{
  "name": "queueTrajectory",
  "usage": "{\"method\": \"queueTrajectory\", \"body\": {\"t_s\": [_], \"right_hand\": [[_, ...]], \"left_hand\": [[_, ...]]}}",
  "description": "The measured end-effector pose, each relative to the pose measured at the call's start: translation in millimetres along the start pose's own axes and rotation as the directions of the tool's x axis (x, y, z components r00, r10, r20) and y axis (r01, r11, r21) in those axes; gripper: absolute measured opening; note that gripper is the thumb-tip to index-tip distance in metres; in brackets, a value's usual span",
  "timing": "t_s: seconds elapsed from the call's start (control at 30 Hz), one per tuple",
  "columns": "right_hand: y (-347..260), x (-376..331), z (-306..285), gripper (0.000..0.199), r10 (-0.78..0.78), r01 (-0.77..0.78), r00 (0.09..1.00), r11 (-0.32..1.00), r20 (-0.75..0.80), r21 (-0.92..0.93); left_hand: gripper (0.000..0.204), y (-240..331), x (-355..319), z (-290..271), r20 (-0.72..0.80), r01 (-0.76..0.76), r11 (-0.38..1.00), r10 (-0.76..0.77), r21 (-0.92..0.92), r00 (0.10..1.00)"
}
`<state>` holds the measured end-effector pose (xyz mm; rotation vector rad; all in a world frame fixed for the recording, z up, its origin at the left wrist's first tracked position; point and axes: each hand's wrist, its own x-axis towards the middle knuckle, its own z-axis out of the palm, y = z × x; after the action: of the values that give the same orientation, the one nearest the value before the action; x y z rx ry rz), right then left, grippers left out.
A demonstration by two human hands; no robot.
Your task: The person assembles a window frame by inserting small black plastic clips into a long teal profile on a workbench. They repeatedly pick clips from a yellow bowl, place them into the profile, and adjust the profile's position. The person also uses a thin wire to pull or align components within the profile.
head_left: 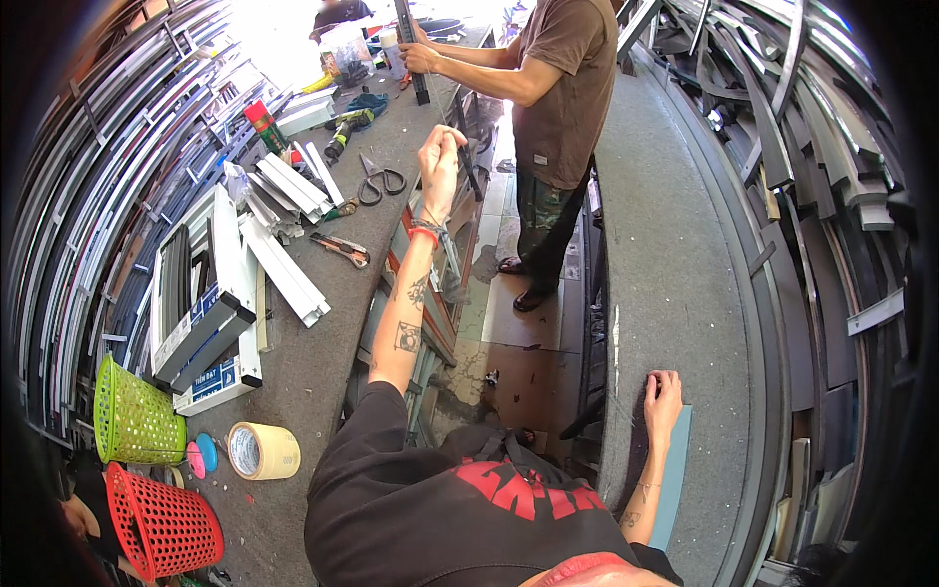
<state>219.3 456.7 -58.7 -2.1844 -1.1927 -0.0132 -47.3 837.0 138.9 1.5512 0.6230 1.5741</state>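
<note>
Grey felt covers 2 long workbenches, with a tiled aisle between them, seen from above the person's head. The person's left hand [440, 157] is raised over the edge of the left workbench [323, 352], its fingers pinched around the top of a thin dark strip [471, 168] that hangs down just beside the bench edge. The right hand [663, 396] lies flat on the right workbench [675, 254], fingers released and spread, holding nothing. On the left bench, near the raised hand, lie black-handled scissors [380, 180], a utility knife [342, 248] and white profile offcuts [284, 264]. Closer in sit a roll of masking tape [262, 451], a green mesh basket [135, 411] and a red mesh basket [161, 523]. Another person [558, 88] stands in the aisle, gripping an upright dark bar [411, 49].
</note>
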Motion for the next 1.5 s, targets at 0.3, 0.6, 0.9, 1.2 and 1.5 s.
{"method": "queueTrajectory", "body": {"t_s": [0.3,0.6,0.9,1.2,1.5], "right_hand": [[-4,1,-1,0.014,0.01,-0.009,1.0,1.0,0.012,-0.03],[-4,3,-3,0.013,0.022,-0.022,1.0,1.0,0.012,0.0],[-1,4,-1,0.013,0.053,-0.053,0.998,0.999,0.038,-0.007],[-1,5,-1,0.013,0.045,-0.045,0.999,0.999,0.029,0.014],[-2,4,-3,0.014,0.067,-0.067,0.997,0.998,0.033,0.014]], "left_hand": [[0.028,-18,-17,13,-0.048,0.045,0.994,-0.05,-0.1,0.998],[0.025,-9,-18,33,-0.119,0.036,0.977,-0.062,-0.211,0.991],[0.026,-4,-20,43,-0.154,0.02,0.965,-0.062,-0.26,0.986],[0.025,2,-21,38,-0.149,0.019,0.971,-0.056,-0.24,0.987],[0.027,-5,-31,44,-0.126,0.033,0.982,-0.057,-0.184,0.99]]}}
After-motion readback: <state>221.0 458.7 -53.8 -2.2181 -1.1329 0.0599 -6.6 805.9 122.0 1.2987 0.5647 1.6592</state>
